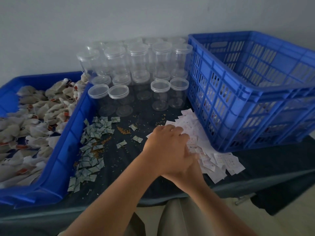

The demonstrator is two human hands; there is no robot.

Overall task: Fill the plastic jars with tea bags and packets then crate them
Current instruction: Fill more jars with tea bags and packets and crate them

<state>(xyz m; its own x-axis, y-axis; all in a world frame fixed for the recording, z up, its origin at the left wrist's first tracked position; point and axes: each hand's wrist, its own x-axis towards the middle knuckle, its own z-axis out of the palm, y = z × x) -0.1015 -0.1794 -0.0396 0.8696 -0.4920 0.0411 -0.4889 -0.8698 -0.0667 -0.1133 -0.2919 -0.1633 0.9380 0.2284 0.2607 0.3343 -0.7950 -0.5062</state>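
The white packets [213,155] lie right under and just past both hands, spilling toward the crate [252,92], which stands beyond and to the right of the hands with its near corner resting on the pile. The jars [136,72], clear and lidded, are grouped straight ahead of the hands, well apart from them. Grey-green packets [90,150] are strewn to the left of the hands, and farther left a blue tray [56,164] holds the tea bags [34,116].

All of it sits on a table [264,160] under a dark cloth flecked with brown crumbs, pushed against a plain pale wall; the light is dim.

The left hand [167,142] lies palm down across the right hand [190,169], fingers [177,131] loosely curled and touching the white packets. The right hand is mostly covered by it; how far it is open, or whether it grips any packet, cannot be told.
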